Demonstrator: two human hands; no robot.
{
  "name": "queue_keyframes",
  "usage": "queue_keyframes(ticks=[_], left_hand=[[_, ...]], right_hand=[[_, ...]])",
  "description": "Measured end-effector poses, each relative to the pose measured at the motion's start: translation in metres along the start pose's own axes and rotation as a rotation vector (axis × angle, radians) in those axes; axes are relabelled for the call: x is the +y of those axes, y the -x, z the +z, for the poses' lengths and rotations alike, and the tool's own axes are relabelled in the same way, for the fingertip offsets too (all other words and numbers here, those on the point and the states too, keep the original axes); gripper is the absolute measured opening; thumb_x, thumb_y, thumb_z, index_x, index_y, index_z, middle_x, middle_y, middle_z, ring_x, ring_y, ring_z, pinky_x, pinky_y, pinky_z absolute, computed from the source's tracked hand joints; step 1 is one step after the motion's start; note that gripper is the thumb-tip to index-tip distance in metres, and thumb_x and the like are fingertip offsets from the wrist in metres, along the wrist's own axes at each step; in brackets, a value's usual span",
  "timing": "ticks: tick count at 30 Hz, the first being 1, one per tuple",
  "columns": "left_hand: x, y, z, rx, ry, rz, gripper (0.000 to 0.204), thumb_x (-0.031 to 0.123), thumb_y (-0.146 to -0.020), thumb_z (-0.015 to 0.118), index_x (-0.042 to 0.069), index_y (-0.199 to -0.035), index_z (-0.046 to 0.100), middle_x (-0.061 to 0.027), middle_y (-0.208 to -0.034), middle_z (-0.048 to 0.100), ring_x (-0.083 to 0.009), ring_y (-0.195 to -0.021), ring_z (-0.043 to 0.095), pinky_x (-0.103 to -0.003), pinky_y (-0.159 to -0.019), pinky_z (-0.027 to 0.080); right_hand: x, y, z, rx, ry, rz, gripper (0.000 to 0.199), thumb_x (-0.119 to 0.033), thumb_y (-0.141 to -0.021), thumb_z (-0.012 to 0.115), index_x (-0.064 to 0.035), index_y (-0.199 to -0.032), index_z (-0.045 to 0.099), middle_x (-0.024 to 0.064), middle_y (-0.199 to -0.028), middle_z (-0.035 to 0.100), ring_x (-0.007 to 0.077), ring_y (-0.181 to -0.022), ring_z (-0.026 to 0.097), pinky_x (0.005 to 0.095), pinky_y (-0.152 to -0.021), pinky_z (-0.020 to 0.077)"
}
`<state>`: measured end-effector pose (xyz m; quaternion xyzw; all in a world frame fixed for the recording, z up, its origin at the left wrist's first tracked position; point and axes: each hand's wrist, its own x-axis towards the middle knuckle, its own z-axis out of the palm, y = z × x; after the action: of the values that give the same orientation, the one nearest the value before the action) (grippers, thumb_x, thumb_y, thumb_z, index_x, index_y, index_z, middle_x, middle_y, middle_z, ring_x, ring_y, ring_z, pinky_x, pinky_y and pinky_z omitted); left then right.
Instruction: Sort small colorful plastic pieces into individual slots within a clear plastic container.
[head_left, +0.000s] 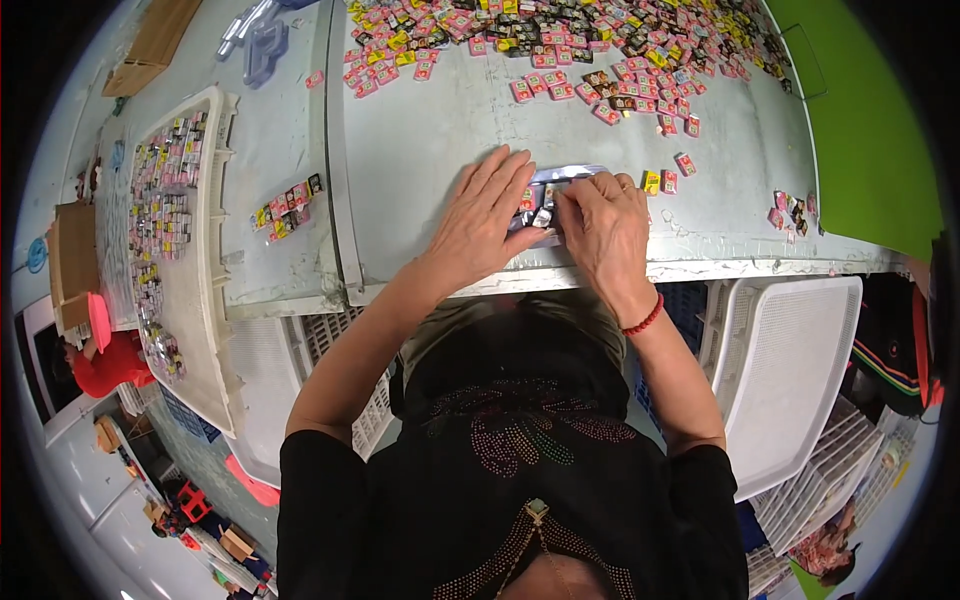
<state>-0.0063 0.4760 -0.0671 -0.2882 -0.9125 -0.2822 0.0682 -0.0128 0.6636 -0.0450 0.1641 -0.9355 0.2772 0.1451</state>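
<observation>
Hands [480, 215] [605, 225] on clear tray [560, 178] near table edge [700, 268].

Two hands, sweets past counting

One left hand [480, 225], one right hand [605, 235], one clear tray [560, 178] between them; two loose sweets [661, 182] just beside; one white crate [790, 370]; one red bracelet [645, 320]

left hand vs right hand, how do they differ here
The left hand lies flat with fingers spread on the clear tray; the right hand is curled, fingertips pinching at small packets in it. The right wrist wears a red bead bracelet; the left is bare. Both rest on the tray.
</observation>
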Motion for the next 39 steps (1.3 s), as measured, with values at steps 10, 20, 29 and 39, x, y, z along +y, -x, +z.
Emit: queue_keyframes(ticks=[10,20,29,39], left_hand=[[0.001,-0.008,-0.002,-0.007,-0.044,0.064,0.071,0.037,-0.083,0.069,-0.005,-0.134,0.044,-0.019,-0.143,0.042,-0.0378,-0.134,0.036,-0.049,-0.109,0.029],[-0.008,-0.001,-0.007,0.048,0.207,-0.038,0.039,0.012,-0.095,0.051,-0.002,-0.131,0.049,-0.0162,-0.133,0.053,-0.0359,-0.131,0.042,-0.043,-0.109,0.033],[-0.003,0.009,-0.002,0.205,0.214,-0.097,0.031,0.01,-0.087,0.065,0.003,-0.117,0.062,-0.0121,-0.125,0.06,-0.0326,-0.122,0.052,-0.042,-0.099,0.043],[0.008,0.0,0.003,0.276,0.143,-0.152,0.028,0.01,-0.077,0.076,0.004,-0.102,0.068,-0.0112,-0.118,0.065,-0.0307,-0.115,0.058,-0.039,-0.095,0.047]], right_hand=[[0.001,0.001,0.003,0.023,-0.042,-0.01,0.012,-0.01,-0.076,0.075,-0.0063,-0.081,0.065,0.0071,-0.077,0.061,0.0267,-0.077,0.056,0.0379,-0.072,0.0399],[-0.017,0.017,-0.014,-0.056,-0.023,-0.128,0.028,-0.015,-0.07,0.079,-0.0064,-0.094,0.067,0.0061,-0.09,0.062,0.026,-0.088,0.057,0.0397,-0.082,0.0406],[-0.018,0.021,-0.008,-0.063,0.042,-0.126,0.03,-0.013,-0.073,0.076,-0.005,-0.1,0.067,0.0074,-0.095,0.068,0.0249,-0.09,0.06,0.0399,-0.085,0.041],[-0.026,0.022,-0.006,-0.058,0.125,-0.055,0.028,-0.01,-0.074,0.072,-0.0038,-0.101,0.067,0.0088,-0.096,0.069,0.026,-0.09,0.06,0.0429,-0.088,0.0406]])
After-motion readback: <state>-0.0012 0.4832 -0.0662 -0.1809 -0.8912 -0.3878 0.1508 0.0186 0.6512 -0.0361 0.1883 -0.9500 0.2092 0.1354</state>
